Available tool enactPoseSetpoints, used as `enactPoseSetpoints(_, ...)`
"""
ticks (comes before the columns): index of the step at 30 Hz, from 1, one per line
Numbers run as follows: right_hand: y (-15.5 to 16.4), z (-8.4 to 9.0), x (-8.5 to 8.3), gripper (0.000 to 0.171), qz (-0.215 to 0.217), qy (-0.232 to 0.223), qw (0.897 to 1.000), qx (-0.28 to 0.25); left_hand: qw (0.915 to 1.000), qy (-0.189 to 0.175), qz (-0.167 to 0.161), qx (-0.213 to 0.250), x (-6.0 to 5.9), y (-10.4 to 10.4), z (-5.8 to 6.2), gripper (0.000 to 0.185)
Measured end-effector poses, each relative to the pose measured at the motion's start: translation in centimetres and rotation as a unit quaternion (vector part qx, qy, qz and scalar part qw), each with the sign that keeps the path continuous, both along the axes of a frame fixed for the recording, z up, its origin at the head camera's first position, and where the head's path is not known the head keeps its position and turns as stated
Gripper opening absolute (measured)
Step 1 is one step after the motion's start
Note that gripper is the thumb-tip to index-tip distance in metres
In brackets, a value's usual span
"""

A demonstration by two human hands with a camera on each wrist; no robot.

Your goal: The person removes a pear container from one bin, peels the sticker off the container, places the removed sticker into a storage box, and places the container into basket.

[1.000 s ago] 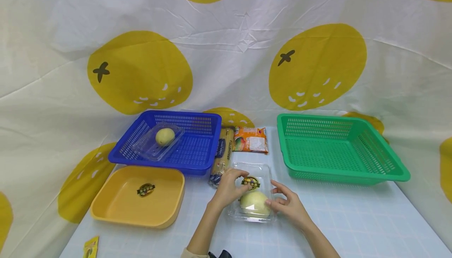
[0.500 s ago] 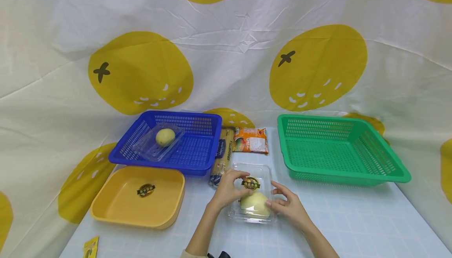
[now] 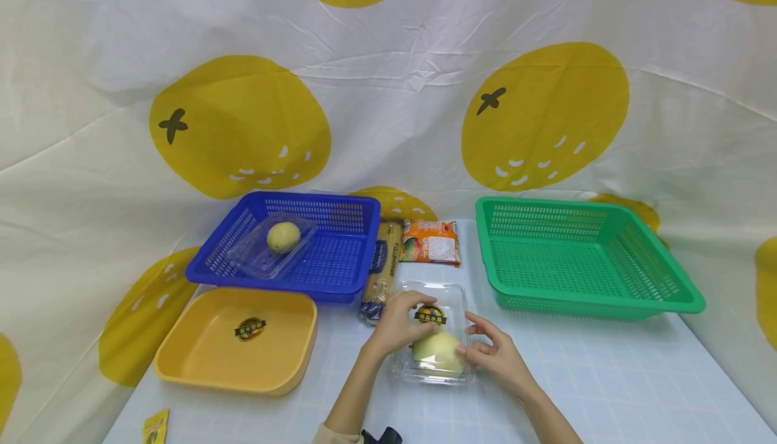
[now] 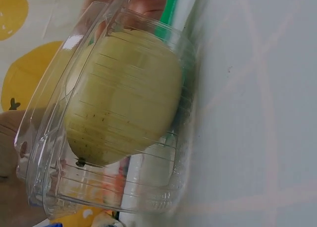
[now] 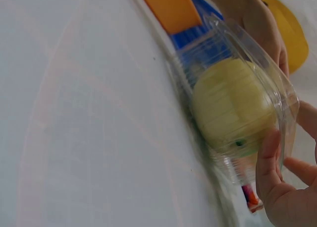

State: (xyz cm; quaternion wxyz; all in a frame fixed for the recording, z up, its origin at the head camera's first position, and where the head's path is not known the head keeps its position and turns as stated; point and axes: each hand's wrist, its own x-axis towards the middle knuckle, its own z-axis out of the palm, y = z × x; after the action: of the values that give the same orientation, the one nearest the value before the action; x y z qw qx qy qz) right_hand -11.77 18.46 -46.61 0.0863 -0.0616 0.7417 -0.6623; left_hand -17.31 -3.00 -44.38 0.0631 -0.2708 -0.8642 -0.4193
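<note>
1. Lying at the far left near the table's front edge: a small yellow packet [image 3: 156,426], well apart from both hands.
2. Sitting behind it, a yellow tray [image 3: 182,356] with a sticker on its floor; just beyond, a blue basket [image 3: 340,275] holding a clear box with a pale fruit [image 3: 283,235] inside.
3. Lying between the baskets: a spaghetti pack [image 3: 380,268] and, beside it, an orange packet [image 3: 430,241].
4. Curling over the left and far side of the clear clamshell box [image 3: 432,336]: the left hand [image 3: 397,322], fingers bent round the lid near its round sticker, pressing or gripping the box.
5. Resting on the table [image 3: 607,390] at centre front, between the two hands: that clamshell, with a pale yellow-green fruit [image 3: 438,351] inside; in the left wrist view the fruit [image 4: 124,98] filling most of the ribbed shell [image 4: 163,187].
6. Pinching the box's right rim: the right hand [image 3: 498,356], fingertips [image 5: 267,157] bent against the clear edge in the right wrist view.
7. Judging the step: probably handling the lid of the clamshell, both hands steadying it; whether closing or opening, cannot tell.
8. Calling next, likely, for even pressure along the rim, keeping the thin shell from buckling or sliding.
9. Standing at the far right: a green basket [image 3: 668,295], apart from the hands.
</note>
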Motion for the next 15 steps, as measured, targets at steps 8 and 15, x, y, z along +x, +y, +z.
enactPoseSetpoints(8, -0.03, -0.11, -0.01, 0.072, -0.003, -0.001, 1.0, -0.006, 0.9999, 0.004, 0.004, 0.013, -0.16, 0.29, -0.14, 0.037)
enactPoseSetpoints(15, -0.03, -0.16, 0.01, 0.072, -0.002, 0.003, 1.0, -0.004, 1.0, 0.008, 0.003, -0.003, 0.02, 0.35, 0.0, 0.039)
